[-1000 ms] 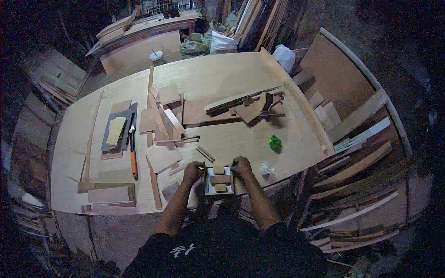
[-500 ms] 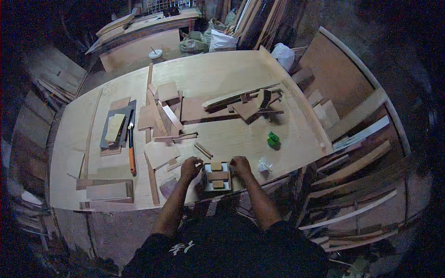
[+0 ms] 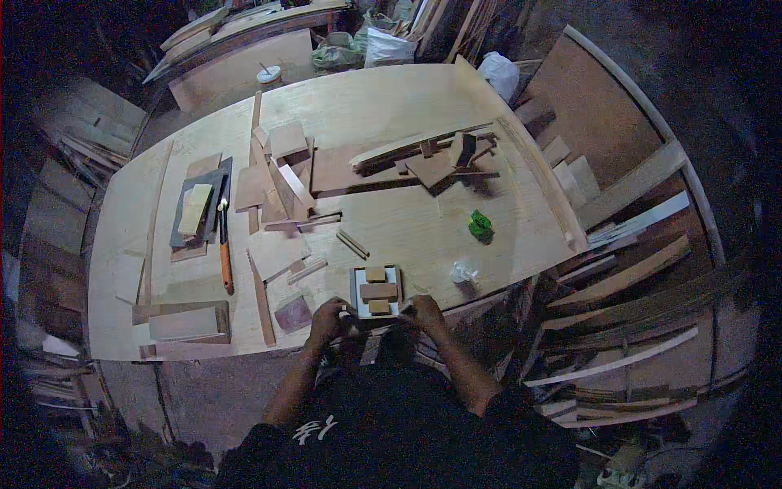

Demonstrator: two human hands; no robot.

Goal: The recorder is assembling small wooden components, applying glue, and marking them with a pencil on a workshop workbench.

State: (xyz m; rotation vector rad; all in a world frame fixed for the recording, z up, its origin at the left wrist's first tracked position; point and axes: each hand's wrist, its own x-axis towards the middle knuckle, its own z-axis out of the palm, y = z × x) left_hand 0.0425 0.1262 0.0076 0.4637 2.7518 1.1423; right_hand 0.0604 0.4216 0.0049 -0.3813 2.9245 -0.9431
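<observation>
Right in front of me, at the near edge of the table, sits a small shallow white-based tray (image 3: 394, 275) with thin wooden sides. Three wooden blocks lie in it one behind another, the middle block (image 3: 378, 291) being darker and longer. My left hand (image 3: 328, 319) is at the tray's near left corner, fingers curled in. At the near right corner my right hand (image 3: 423, 313) has its fingers bent toward the rim. Whether the fingertips pinch the rim or something small is too dark to make out.
Two short sticks (image 3: 353, 244) lie beyond the tray. Left are loose wood pieces, an orange-handled tool (image 3: 226, 257) and stacked boards (image 3: 189, 323). A crumpled white wad (image 3: 464, 272) and a green item (image 3: 481, 226) lie right. Scrap wood (image 3: 440, 167) is farther back.
Both hands have come back toward me, from the tray's far corners to its near ones. The tray and blocks keep their place on the table; the view has tilted slightly.
</observation>
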